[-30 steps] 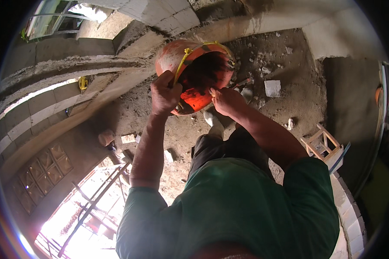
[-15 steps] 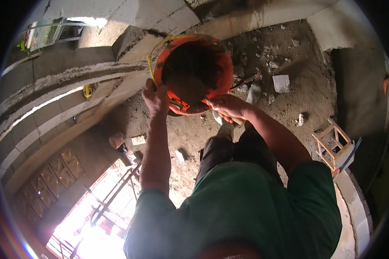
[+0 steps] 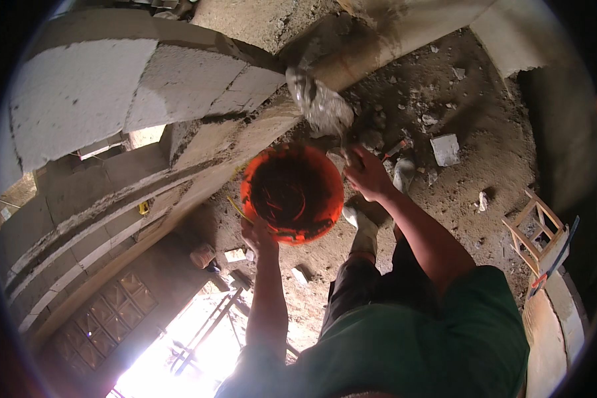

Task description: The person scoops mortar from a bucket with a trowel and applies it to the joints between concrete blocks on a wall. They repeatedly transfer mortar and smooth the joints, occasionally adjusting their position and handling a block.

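My left hand (image 3: 261, 236) grips the near-left rim of an orange bucket (image 3: 329, 207), close to its yellow handle (image 3: 236, 207). Dark residue coats the inside of this bucket, whose mouth faces up toward me. In my right hand (image 3: 369, 175) is a trowel (image 3: 320, 105), its handle wrapped by my fingers. Wet grey mortar seems to cover the trowel's blade, which points away from me beyond the bucket's far right side. The blade's tip is close to the end of a pale block wall (image 3: 199, 76).
Rubble and a pale block piece (image 3: 446, 150) lie on the dirt floor at the right. A wooden frame stool (image 3: 536, 232) stands farther right, with a saw (image 3: 556, 255) against it. Block courses run along the left. My boots (image 3: 365, 232) are below the bucket.
The bucket has come lower and nearer to me in my left hand. My right hand has swung the trowel out from beside the bucket to beyond it, and its mortar-covered blade now shows.
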The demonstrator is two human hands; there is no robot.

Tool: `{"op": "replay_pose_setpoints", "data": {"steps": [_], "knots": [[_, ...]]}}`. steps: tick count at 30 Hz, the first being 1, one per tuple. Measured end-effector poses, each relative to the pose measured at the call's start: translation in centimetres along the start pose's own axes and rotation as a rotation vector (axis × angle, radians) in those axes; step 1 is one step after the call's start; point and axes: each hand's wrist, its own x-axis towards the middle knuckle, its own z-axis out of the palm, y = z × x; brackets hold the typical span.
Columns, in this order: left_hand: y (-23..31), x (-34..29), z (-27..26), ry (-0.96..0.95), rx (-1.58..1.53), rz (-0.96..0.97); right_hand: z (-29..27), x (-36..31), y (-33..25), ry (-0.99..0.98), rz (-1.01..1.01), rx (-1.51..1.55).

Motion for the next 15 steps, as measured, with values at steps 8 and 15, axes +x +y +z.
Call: {"op": "replay_pose_setpoints", "data": {"steps": [8,15], "knots": [[-5.5,-2.9,-0.9,-0.052,0.066,-0.177,6.4,15.2,0.1,0.398,-0.386,-0.203],[-6.1,-5.3,1.9,-0.089,0.054,-0.229,11.0,9.9,2.0,0.441,-0.528,-0.289]]}}
